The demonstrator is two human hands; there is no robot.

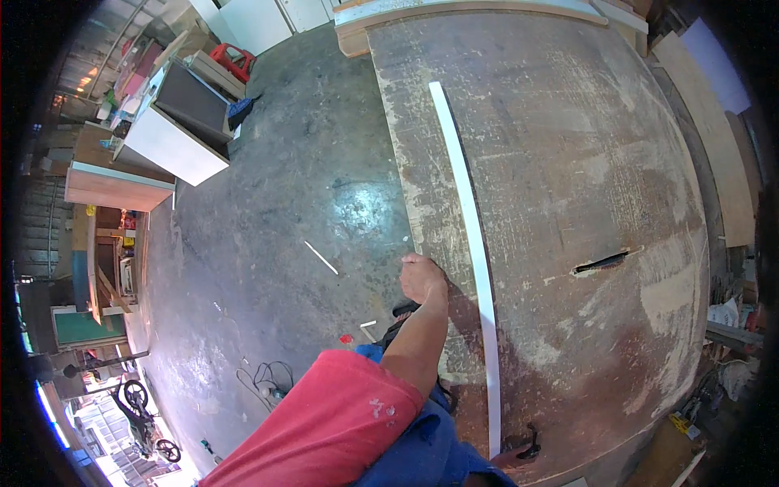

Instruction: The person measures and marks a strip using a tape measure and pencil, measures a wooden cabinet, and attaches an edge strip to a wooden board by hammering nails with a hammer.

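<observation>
A long, narrow white strip (pixel 471 219) lies lengthwise on a worn, scratched brown wooden board (pixel 568 162). My left hand (pixel 423 278) is closed in a fist at the board's left edge, a little left of the strip. Whatever may be inside that fist is hidden. My right hand (pixel 511 459) shows only in part at the lower edge, beside the strip's near end. Against its fingers is a small black tool (pixel 531 445) with a hooked outline, its exact kind unclear. A dark slot (pixel 600 263) is cut through the board right of the strip.
Timber (pixel 471 10) borders the board's far edge, and planks (pixel 714 154) lie along its right. On the concrete floor (pixel 284 170) are a thin white offcut (pixel 321 257) and a looped cable (pixel 264 378). Cabinet parts (pixel 182 142) and a red stool (pixel 233 61) stand far left; a motorbike (pixel 144 418), lower left.
</observation>
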